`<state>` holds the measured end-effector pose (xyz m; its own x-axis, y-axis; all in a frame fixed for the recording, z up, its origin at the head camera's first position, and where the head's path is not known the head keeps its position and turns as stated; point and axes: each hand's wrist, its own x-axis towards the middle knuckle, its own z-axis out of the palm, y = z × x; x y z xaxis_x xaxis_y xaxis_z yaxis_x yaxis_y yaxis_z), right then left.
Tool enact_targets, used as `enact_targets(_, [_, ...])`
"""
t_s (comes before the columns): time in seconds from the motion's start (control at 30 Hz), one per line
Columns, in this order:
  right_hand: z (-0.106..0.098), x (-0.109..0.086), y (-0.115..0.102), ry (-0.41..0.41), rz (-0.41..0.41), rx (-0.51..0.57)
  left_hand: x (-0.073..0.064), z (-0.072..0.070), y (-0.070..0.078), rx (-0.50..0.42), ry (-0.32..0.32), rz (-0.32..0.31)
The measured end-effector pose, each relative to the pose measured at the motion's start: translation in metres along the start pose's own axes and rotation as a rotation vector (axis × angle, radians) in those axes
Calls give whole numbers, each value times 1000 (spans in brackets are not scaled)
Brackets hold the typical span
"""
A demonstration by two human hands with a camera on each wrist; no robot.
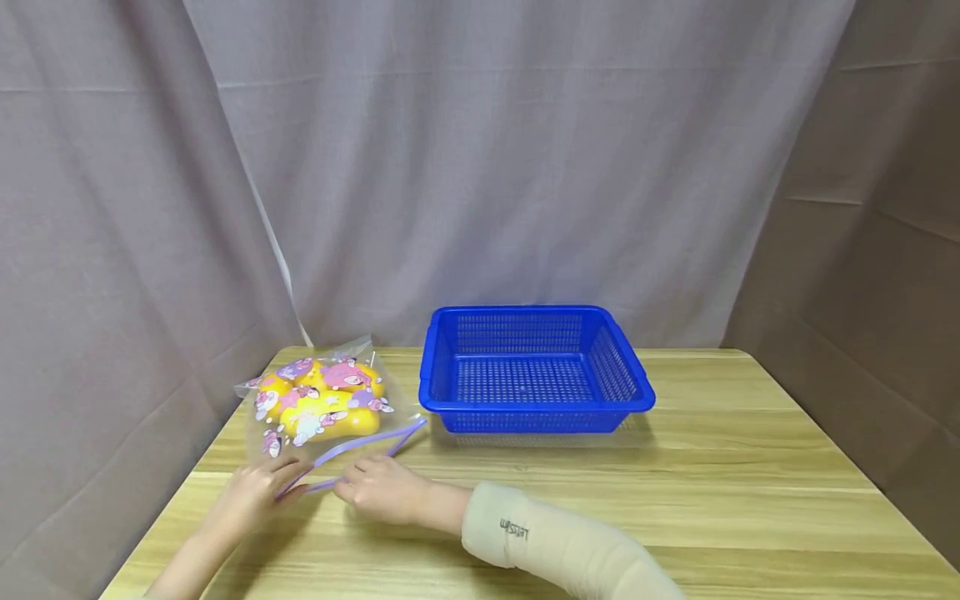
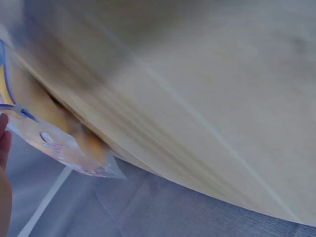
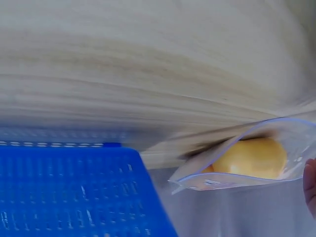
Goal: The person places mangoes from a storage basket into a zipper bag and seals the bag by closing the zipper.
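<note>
A clear zip bag [image 1: 258, 437] with pink and purple cartoon prints lies at the left of the table. Inside it are several yellow-orange fruits [image 1: 367, 422], smooth and rounded, partly covered by the prints. Its purple-edged mouth gapes toward the person, and one fruit shows through the opening in the right wrist view. My left hand [image 1: 255, 492] pinches the left end of the mouth. My right hand [image 1: 386, 490] grips the near lip of the mouth, its fingertips curled at the purple strip. Only a few fingers [image 2: 4, 143] of the left hand enter the left wrist view.
A blue plastic basket [image 1: 536, 407] with perforated walls stands to the right of the bag, near the back of the wooden table [image 1: 720, 483]. Grey curtains [image 1: 525, 167] hang behind the table and along both sides.
</note>
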<state>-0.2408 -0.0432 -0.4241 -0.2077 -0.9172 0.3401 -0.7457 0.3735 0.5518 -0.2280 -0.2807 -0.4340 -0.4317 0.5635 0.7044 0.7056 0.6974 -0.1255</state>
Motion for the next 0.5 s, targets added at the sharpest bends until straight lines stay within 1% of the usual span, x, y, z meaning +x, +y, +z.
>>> enact_targets(0.13, [-2,4,-4,28,2,12,-6,-3,-1,-3,-24,-35])
enact_targets(0.33, [-2,7,-10,81,-7,-20,-15,-7,-6,25,-24,9])
enact_targets(0.5, [-6,13,-12,107,-24,-21,-25,-15,-9,68,-13,11])
